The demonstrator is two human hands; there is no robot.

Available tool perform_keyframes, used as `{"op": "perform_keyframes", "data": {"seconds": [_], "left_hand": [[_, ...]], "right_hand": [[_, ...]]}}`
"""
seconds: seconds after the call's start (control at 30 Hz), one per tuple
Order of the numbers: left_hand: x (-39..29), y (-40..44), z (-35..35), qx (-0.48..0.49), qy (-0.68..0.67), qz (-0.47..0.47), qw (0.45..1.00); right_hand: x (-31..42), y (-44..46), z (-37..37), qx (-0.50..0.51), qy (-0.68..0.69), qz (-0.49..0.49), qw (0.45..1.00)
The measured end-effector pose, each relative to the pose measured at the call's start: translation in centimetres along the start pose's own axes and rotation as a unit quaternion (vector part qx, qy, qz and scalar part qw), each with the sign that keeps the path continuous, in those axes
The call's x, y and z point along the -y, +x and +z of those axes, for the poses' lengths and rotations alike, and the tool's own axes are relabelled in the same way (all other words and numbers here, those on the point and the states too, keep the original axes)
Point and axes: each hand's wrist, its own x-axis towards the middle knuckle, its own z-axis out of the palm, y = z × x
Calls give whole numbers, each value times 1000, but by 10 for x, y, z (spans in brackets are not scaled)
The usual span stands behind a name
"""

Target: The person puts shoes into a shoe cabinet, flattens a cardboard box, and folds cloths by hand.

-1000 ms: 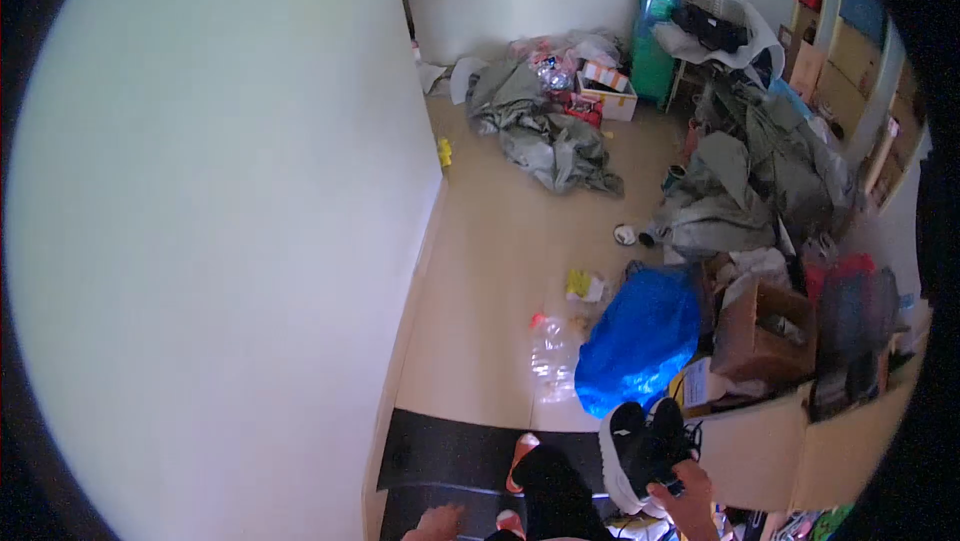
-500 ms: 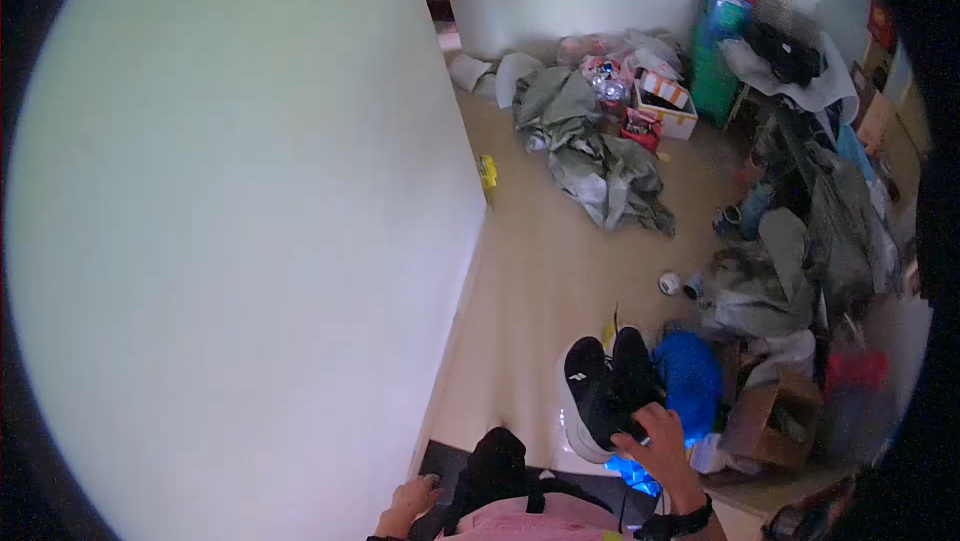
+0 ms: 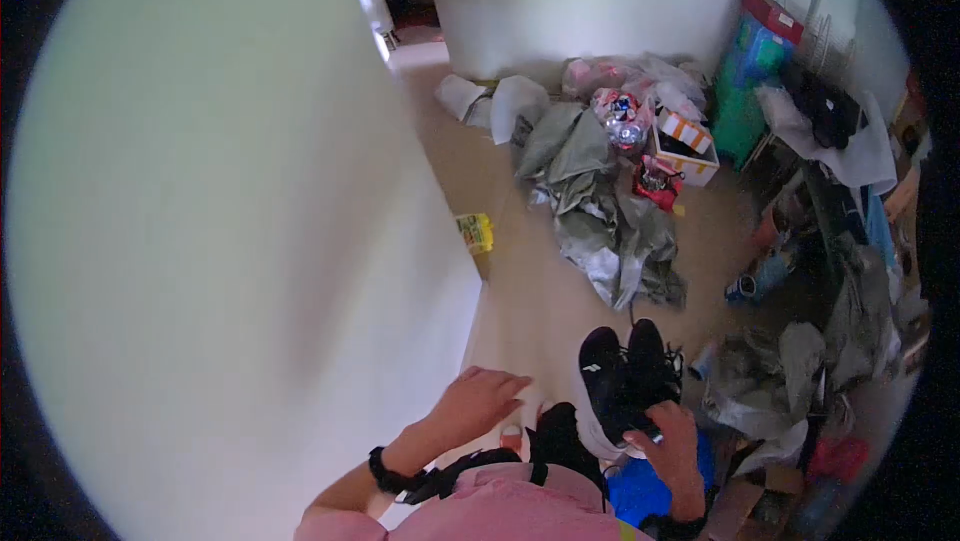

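Observation:
A pair of black shoes with white soles [image 3: 612, 381] is held side by side, toes pointing away from me, at the lower centre. My right hand [image 3: 670, 446] grips them near the heels, thumb and fingers closed round the openings. Dark laces hang at the right side of the pair. My left hand [image 3: 485, 399] is raised beside the white wall, empty, with its fingers apart. A blue bag [image 3: 660, 486] lies below the shoes, partly hidden by my right forearm.
The white wall [image 3: 230, 221] fills the left side, its corner near a yellow packet [image 3: 475, 232]. Grey-green sheets [image 3: 600, 226] lie ahead on the floor. Behind them stands a white box [image 3: 685, 156]. Cloths, a blue can [image 3: 741, 287] and a cardboard box [image 3: 735, 511] crowd the right.
The view has moved forward past the dark mat. My left hand has risen from the lower edge toward the wall corner. The shoes, still in my right hand, are now over the floor farther ahead.

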Motion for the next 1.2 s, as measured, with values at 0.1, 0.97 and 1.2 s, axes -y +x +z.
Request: {"op": "perform_keyframes", "data": {"seconds": [0.1, 0.97, 1.2], "left_hand": [[24, 132, -18, 72, 6, 122, 990], [637, 718, -326, 128, -113, -100, 980], [806, 792, -422, 152, -177, -98, 967]], "right_hand": [[-7, 92, -17, -57, -5, -14, 998], [179, 1106, 47, 156, -59, -295, 941], [260, 1289, 87, 191, -27, -283, 940]]}}
